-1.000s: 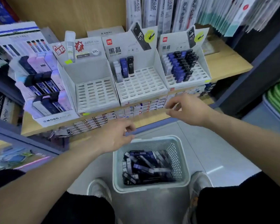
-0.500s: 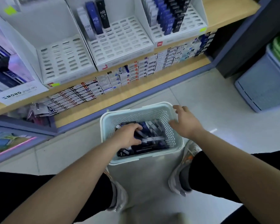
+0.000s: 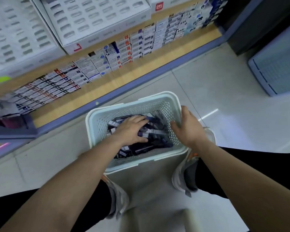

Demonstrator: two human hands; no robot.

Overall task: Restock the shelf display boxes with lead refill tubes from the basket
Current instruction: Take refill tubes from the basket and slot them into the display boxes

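Note:
A pale perforated basket (image 3: pixel 132 102) stands on the floor between my feet, with a pile of dark blue and black lead refill tubes (image 3: pixel 156 131) inside. My left hand (image 3: pixel 131 129) lies on top of the pile, fingers spread over the tubes. My right hand (image 3: pixel 189 129) grips the basket's right rim, thumb inside and fingers outside. Above, only the lower parts of the white slotted display boxes (image 3: pixel 97 19) show on the shelf, and those slots are bare.
Rows of small refill packs (image 3: pixel 137 42) line the lower wooden shelf (image 3: pixel 107 84) in front of the basket. A blue-grey bin (image 3: pixel 274 69) sits on the floor at the right. My shoes (image 3: pixel 186 178) flank the basket.
The view tilted down from the shelf to the basket. Both hands dropped from shelf height; the left went into the tubes, the right took the basket's rim.

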